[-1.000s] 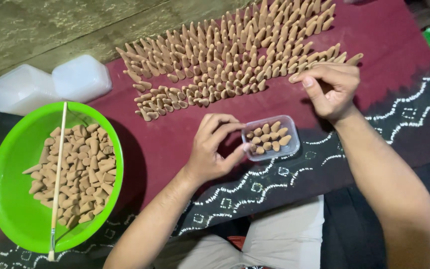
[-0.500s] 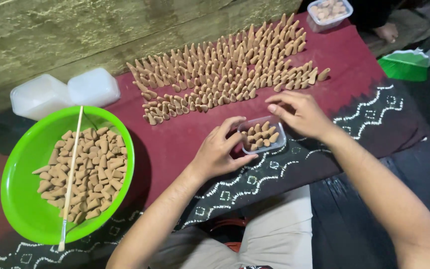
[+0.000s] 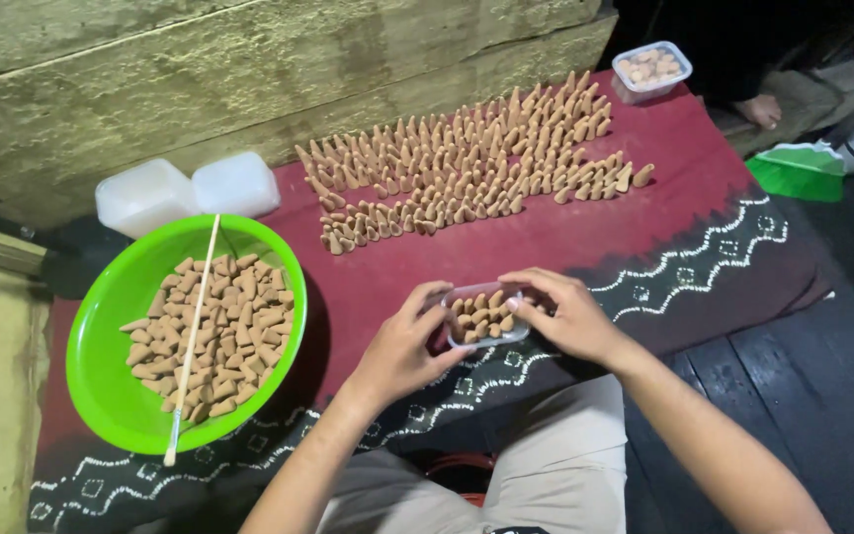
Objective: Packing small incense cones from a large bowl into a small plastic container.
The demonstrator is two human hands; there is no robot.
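Note:
A small clear plastic box point(image 3: 486, 314) filled with tan incense cones is gripped between both hands over the dark red cloth point(image 3: 585, 232). My left hand point(image 3: 402, 348) clasps its left end with thumb and fingers. My right hand point(image 3: 567, 314) covers its right end, fingers curled over the rim. Beyond the box, several rows of upright tan cones point(image 3: 467, 168) stand on the cloth.
A bright green bowl point(image 3: 111, 396) of loose cones sits at the left with a thin wooden stick point(image 3: 191, 339) laid across it. Two white lidded containers point(image 3: 190, 191) rest behind it. Another small box of cones point(image 3: 652, 69) stands at the far corner. A green object point(image 3: 795, 174) lies right.
My right hand came down from the rows of cones to the box's right end. The view shifted, showing more of the far edge and the second box.

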